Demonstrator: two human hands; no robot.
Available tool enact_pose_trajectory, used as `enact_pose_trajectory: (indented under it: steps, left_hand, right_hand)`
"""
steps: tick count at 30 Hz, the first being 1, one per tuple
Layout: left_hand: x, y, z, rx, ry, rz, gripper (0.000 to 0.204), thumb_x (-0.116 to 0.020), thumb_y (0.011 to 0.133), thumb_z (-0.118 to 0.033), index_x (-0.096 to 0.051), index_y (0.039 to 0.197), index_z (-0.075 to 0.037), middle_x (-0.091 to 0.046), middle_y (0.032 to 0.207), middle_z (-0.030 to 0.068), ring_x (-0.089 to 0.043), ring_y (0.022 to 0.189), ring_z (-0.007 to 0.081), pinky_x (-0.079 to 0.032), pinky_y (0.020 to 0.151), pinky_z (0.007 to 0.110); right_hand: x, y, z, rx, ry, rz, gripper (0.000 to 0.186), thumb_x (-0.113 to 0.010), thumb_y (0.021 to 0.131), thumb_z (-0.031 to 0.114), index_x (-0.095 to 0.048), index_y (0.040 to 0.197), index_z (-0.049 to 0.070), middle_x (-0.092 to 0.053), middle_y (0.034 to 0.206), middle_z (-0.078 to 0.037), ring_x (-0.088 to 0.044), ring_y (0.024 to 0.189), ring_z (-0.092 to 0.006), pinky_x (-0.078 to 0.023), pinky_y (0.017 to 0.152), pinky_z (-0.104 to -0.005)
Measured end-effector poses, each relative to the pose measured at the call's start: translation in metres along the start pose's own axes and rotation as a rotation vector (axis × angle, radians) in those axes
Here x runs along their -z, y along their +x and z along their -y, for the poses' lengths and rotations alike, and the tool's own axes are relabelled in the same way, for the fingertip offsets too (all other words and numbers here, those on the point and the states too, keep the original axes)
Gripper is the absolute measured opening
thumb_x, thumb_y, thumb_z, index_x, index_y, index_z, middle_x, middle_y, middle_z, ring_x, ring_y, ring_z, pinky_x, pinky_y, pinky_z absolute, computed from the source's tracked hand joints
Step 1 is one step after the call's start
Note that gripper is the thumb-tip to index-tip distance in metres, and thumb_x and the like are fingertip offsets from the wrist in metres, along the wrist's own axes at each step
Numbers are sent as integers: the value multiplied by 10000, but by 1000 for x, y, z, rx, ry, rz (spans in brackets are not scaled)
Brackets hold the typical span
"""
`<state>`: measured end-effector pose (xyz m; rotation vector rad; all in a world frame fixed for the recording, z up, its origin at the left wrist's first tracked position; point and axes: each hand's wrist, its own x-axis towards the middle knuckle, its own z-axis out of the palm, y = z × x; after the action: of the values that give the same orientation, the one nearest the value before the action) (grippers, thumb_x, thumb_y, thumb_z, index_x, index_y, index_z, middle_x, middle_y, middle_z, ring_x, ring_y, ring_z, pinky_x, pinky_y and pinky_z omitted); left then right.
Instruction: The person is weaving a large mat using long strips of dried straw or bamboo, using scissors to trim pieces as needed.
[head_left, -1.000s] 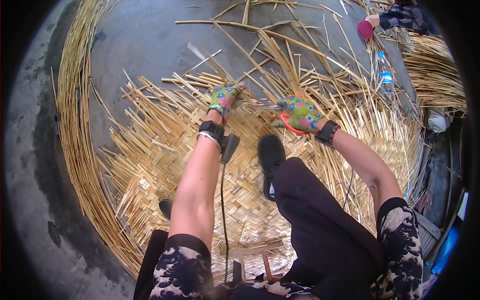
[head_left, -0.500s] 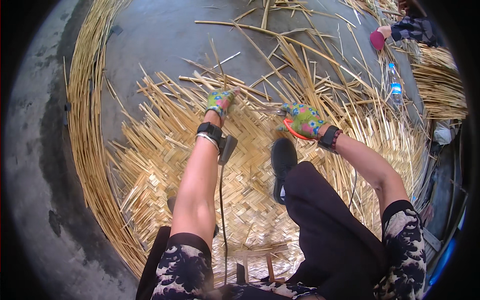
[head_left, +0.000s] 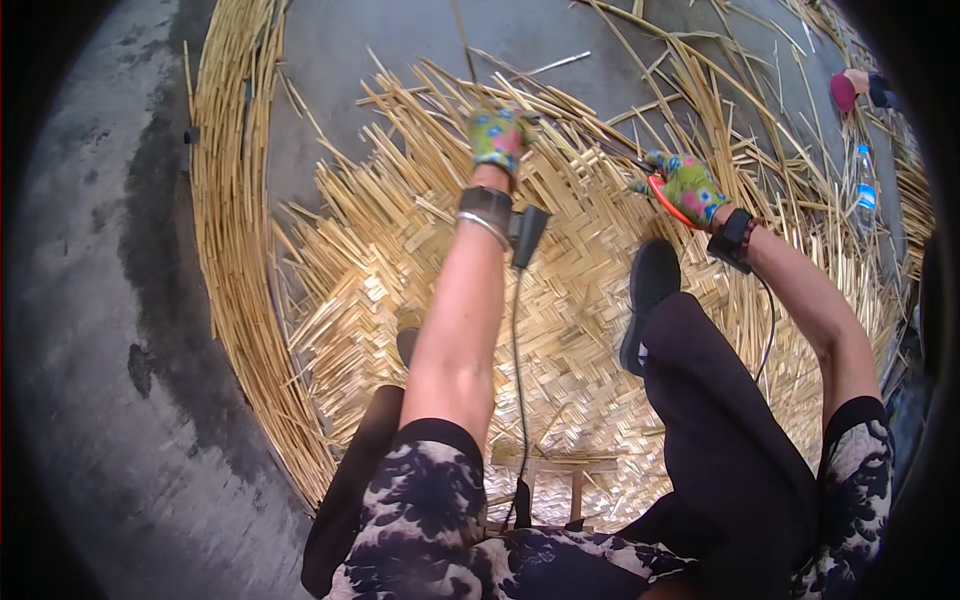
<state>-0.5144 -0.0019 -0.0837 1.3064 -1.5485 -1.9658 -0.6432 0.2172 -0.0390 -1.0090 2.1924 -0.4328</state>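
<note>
My left hand (head_left: 497, 138), in a flowered green glove, is closed at the far edge of a woven reed mat (head_left: 560, 310). A thin reed strip (head_left: 463, 40) sticks up from its fingers; the fingertips are partly blurred. To the right, my right hand (head_left: 688, 188), in a matching glove, grips orange-handled scissors (head_left: 672, 203). Their slim metal blades point up and left toward the left hand, over the mat's edge. Loose strip ends (head_left: 400, 140) fan out beyond the weave. How the blades meet is too small to tell.
A long bundle of reeds (head_left: 235, 170) lies along the left on the grey floor (head_left: 90, 330). Loose strips (head_left: 700, 90) are scattered at the far right. A water bottle (head_left: 866, 190) stands near another person's foot (head_left: 845, 90). My dark shoe (head_left: 655, 290) rests on the mat.
The whole view has shifted, so the mat and reed bundle sit farther right. My left hand has moved a little along the mat's edge, the strip still in it; the right still grips the scissors.
</note>
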Motion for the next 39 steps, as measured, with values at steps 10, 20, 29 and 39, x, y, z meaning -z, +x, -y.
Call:
enact_pose_trajectory:
  steps: [10,20,29,39]
  left_hand:
    - [10,10,-13,182,217,162,267,-639,733,-304,-606,754,-40,-554,670,19,-475,576,119,-394,509,276]
    - [72,15,-43,-59,-124,-104,133,-599,774,-191,-637,774,-64,-560,613,6,-476,481,89,-366,427,237]
    - [109,44,-25,163,228,-74,136,-597,786,-200,-651,794,-75,-537,592,-27,-414,442,56,-289,378,207]
    - [152,110,20,-419,377,-62,239,-647,732,-280,-626,756,-43,-547,629,-12,-476,524,114,-348,462,258]
  right_hand:
    - [-12,29,32,227,-272,49,386,-533,779,343,-538,1065,84,-598,829,-173,-576,785,-323,-436,663,-400]
    - [-27,30,43,95,82,17,412,-607,746,354,-570,1004,35,-598,929,-181,-579,858,-308,-446,727,-344]
    - [-47,56,95,316,-343,18,549,-496,766,479,-501,1073,23,-577,933,-208,-555,881,-336,-439,760,-402]
    - [-71,93,145,442,-140,-56,308,-489,804,293,-537,990,52,-598,876,-159,-581,780,-310,-454,657,-393]
